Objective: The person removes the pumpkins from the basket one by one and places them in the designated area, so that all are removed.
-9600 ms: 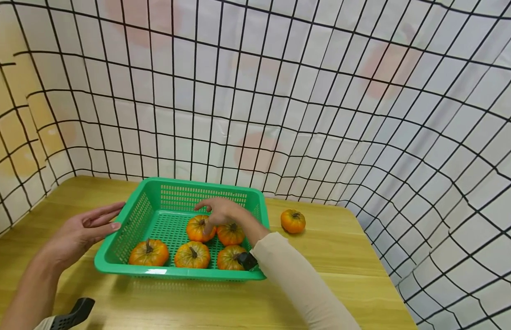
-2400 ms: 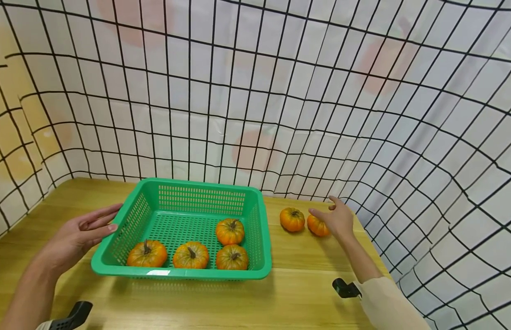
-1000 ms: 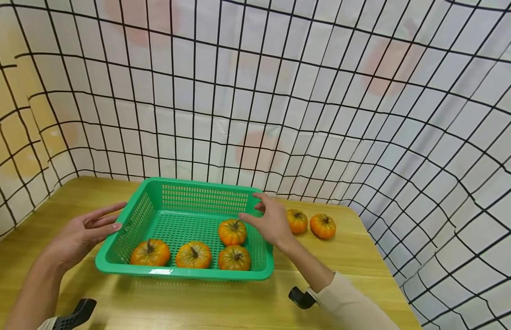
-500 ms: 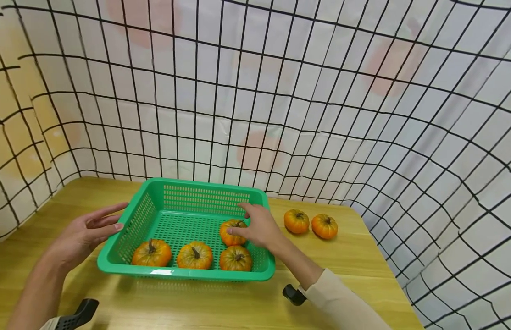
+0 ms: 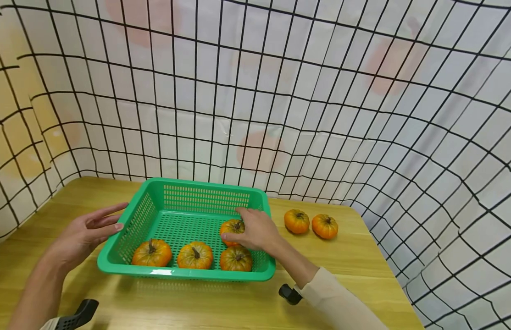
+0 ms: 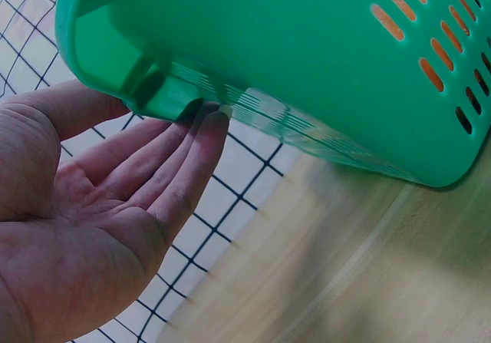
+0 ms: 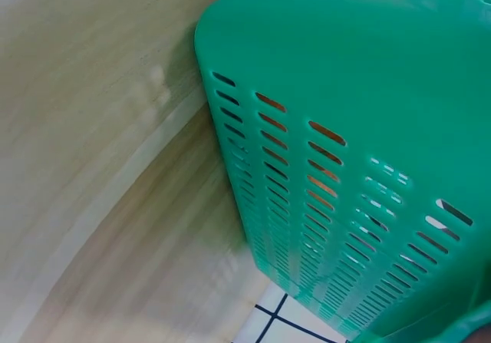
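Note:
A green plastic basket holds several small orange pumpkins, one at its front left, one at its front middle and one at its front right. Behind the front-right one, my right hand reaches in over the right side and grips another pumpkin, thumb at its front and fingers at its back. The hand hides its right part. My left hand touches the basket's left rim, fingers straight. The left wrist view shows that hand with its fingertips against the basket wall.
Two more pumpkins, one nearer the basket and one farther right, sit side by side on the wooden table. White sheeting with a black grid rises behind and at both sides. In the right wrist view, the basket's slotted side blocks the right hand.
A pumpkin from the basket now sits on the table beside the first one. My right hand has come back from there and lowered around another pumpkin in the basket. My left hand stays put.

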Action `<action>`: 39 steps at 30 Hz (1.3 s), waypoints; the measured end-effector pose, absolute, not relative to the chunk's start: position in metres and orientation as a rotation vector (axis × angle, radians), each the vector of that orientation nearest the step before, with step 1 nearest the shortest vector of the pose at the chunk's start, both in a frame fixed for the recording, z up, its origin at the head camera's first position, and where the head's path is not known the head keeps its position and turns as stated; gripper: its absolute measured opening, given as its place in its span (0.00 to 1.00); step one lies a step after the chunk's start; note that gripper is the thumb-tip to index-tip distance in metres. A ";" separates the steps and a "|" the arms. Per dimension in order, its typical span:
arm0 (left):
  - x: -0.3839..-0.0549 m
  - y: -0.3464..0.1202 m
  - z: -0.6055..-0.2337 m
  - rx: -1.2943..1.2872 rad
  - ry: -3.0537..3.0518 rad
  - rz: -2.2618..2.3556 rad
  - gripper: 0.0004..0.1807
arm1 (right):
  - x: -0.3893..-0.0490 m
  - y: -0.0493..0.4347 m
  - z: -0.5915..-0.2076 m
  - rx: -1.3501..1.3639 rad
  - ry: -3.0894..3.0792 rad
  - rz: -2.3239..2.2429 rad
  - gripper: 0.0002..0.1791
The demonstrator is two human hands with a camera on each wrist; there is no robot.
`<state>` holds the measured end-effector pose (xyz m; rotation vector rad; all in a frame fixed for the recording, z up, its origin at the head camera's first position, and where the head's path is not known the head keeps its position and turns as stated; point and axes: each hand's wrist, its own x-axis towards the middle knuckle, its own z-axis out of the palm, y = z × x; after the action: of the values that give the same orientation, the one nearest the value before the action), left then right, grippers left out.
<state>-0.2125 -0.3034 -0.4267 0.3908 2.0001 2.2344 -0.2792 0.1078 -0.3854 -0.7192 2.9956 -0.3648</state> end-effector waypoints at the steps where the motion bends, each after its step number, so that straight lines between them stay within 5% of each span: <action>1: -0.212 -0.304 -0.427 0.395 1.997 2.239 0.30 | -0.279 0.107 -0.386 -0.716 2.997 -0.357 0.48; 39: -0.212 -0.304 -0.426 0.403 1.983 2.240 0.30 | -0.287 0.100 -0.390 -0.828 3.015 -0.065 0.41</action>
<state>-0.2118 -0.3037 -0.4265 0.4027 1.9825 2.2398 -0.2870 0.1003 -0.3903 -0.8277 3.0152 -0.0649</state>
